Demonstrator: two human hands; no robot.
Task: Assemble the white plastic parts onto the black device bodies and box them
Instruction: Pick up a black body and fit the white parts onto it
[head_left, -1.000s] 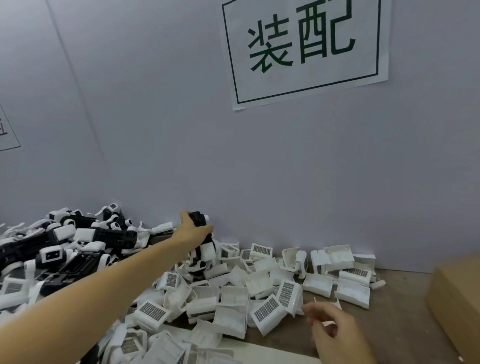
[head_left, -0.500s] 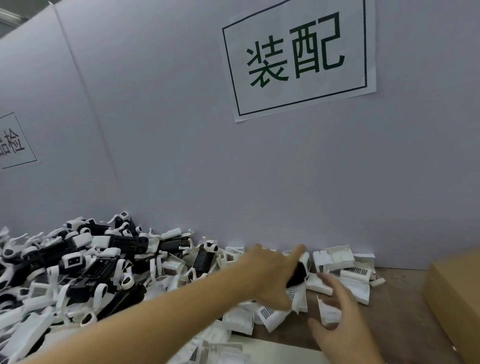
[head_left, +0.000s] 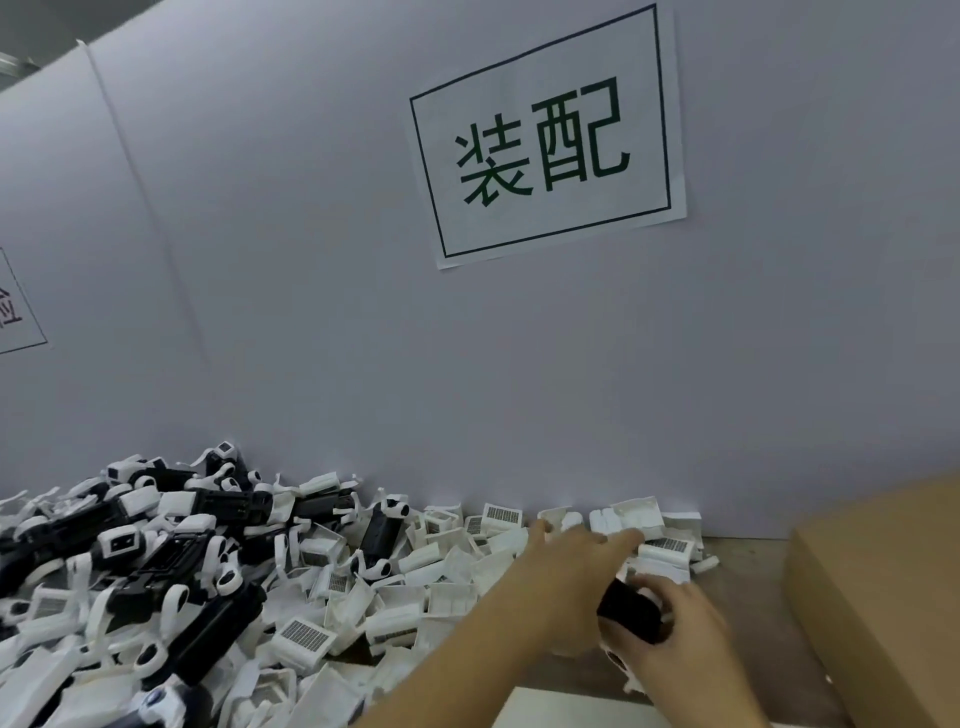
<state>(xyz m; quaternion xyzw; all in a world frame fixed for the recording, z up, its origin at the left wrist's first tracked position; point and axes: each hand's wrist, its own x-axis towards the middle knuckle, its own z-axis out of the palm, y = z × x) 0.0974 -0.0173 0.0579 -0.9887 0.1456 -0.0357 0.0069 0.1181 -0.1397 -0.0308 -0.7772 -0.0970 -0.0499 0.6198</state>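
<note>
**Both hands meet on one black body**

Head view: the left hand (head_left: 566, 587) reaches over the white plastic parts (head_left: 452, 597), fingers extended, the black device body (head_left: 631, 613) against its palm. The right hand (head_left: 680, 629) curls around that body's near end. A cardboard box (head_left: 878, 597) sits right of both hands on the desk (head_left: 748, 603).

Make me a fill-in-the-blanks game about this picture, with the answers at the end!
1. The sign on the wall has ____ big characters printed on it.
2. The device body between the left hand and the right hand is coloured ____.
3. The cardboard box sits on the ____ side of the picture.
4. The loose grille parts on the table are coloured ____.

Answers: two; black; right; white
</note>
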